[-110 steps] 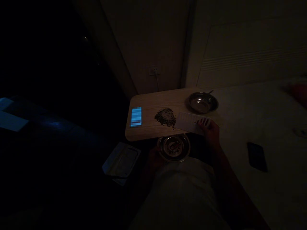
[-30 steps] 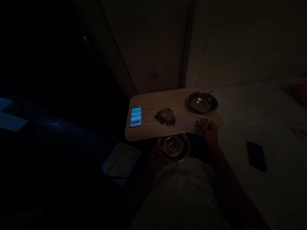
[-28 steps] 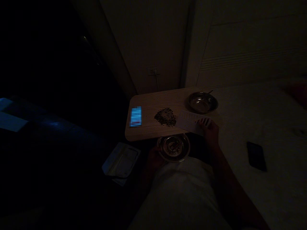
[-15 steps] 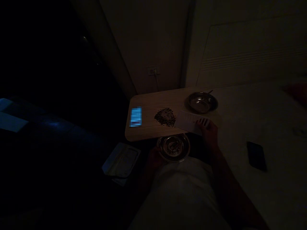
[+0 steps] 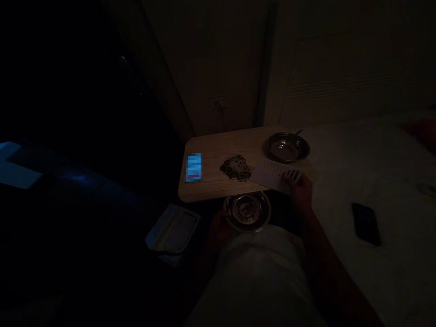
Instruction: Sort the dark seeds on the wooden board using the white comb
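Note:
The room is very dark. My right hand (image 5: 299, 188) is closed on a white card (image 5: 269, 173) that rests on a small wooden table (image 5: 211, 188), its far edge beside a pile of dark grains (image 5: 235, 166). My left hand (image 5: 220, 225) holds a steel bowl (image 5: 247, 211) just below the table's near edge; something small lies in the bowl. A second steel bowl (image 5: 288, 146) stands at the table's back right corner.
A lit phone (image 5: 194, 166) lies on the table's left part. A dark phone (image 5: 366, 224) lies on the bed to the right. A pale flat case (image 5: 173, 228) lies low at the left. A wall socket with a cable (image 5: 218, 102) is behind the table.
The white card has wobbled slightly in my right hand beside the grain pile. The bowl in my left hand has stayed put.

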Demonstrator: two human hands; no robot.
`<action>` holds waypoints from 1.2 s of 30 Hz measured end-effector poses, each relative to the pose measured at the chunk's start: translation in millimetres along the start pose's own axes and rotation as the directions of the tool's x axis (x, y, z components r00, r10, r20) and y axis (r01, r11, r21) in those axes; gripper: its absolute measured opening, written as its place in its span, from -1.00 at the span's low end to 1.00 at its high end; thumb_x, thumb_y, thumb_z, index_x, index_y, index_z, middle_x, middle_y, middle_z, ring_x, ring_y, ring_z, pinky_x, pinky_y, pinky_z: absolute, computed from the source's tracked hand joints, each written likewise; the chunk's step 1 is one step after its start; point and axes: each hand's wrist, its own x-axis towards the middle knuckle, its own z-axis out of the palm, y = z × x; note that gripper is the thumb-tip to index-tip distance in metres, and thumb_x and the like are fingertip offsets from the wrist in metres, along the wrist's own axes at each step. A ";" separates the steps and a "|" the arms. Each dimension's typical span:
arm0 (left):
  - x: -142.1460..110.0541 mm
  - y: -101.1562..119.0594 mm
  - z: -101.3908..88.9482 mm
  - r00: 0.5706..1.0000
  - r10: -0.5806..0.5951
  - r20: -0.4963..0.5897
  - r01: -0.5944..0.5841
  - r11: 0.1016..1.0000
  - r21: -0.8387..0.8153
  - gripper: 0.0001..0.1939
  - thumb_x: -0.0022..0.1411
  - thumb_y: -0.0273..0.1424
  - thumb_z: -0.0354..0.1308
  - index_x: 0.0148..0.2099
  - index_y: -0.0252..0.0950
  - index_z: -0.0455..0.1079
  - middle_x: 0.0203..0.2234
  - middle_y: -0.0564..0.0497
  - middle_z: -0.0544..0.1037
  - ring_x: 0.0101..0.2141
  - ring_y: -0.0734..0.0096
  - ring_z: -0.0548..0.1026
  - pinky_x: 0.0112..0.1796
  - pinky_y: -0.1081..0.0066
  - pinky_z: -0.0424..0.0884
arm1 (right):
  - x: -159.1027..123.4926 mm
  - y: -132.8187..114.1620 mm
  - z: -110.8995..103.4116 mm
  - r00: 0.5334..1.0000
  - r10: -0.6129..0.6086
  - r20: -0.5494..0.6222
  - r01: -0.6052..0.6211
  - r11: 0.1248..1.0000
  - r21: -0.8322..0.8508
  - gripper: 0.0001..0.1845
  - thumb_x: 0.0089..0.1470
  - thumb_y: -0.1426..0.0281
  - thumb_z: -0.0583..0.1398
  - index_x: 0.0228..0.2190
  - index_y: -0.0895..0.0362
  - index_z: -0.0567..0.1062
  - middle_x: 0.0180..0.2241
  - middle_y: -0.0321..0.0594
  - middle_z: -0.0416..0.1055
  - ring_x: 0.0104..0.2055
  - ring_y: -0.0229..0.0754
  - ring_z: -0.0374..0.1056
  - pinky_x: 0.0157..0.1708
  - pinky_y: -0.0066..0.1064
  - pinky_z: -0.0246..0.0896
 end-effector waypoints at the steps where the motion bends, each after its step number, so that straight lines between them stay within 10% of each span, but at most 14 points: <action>1: 0.2 0.1 -0.7 1.000 0.005 -0.003 -0.005 1.000 0.000 -0.61 -0.04 -0.53 0.24 -0.08 -0.42 0.56 -0.20 -0.14 0.72 -0.13 0.13 0.64 0.05 0.22 0.45 | 0.2 -0.3 -0.2 1.000 -0.001 -0.006 0.001 1.000 -0.003 -0.72 -0.13 0.20 0.39 -0.39 0.10 0.59 -0.39 -0.23 0.56 -0.33 -0.12 0.44 -0.26 -0.26 0.31; 23: -1.8 0.7 3.0 1.000 -0.002 -0.023 0.002 1.000 0.007 -0.59 -0.03 -0.55 0.21 -0.06 -0.41 0.55 -0.17 -0.18 0.71 -0.06 0.05 0.63 0.13 0.13 0.39 | 0.5 0.1 -5.0 0.964 0.170 0.205 -0.178 0.984 0.021 -0.58 -0.31 0.13 0.48 -0.41 0.13 0.61 -0.42 -0.17 0.59 -0.40 -0.09 0.43 -0.37 -0.28 0.33; 30: -3.8 0.8 8.4 0.999 0.003 -0.042 -0.003 1.000 0.000 -0.58 -0.04 -0.53 0.21 -0.07 -0.34 0.57 -0.17 -0.17 0.71 -0.05 0.04 0.60 0.10 0.15 0.40 | 8.7 1.7 -6.4 0.994 0.041 -0.104 -0.038 0.999 0.027 -0.60 -0.23 0.16 0.42 -0.36 0.15 0.58 -0.36 -0.18 0.57 -0.31 -0.08 0.44 -0.24 -0.23 0.34; 36: -5.4 1.0 8.4 0.999 0.014 -0.048 -0.013 1.000 0.023 -0.58 -0.07 -0.51 0.26 -0.09 -0.42 0.57 -0.18 -0.21 0.71 -0.06 0.00 0.61 0.10 0.14 0.41 | 5.0 4.1 -2.0 0.999 -0.016 -0.036 0.016 1.000 -0.006 -0.69 -0.09 0.18 0.38 -0.34 0.13 0.58 -0.34 -0.20 0.57 -0.29 -0.11 0.45 -0.20 -0.24 0.33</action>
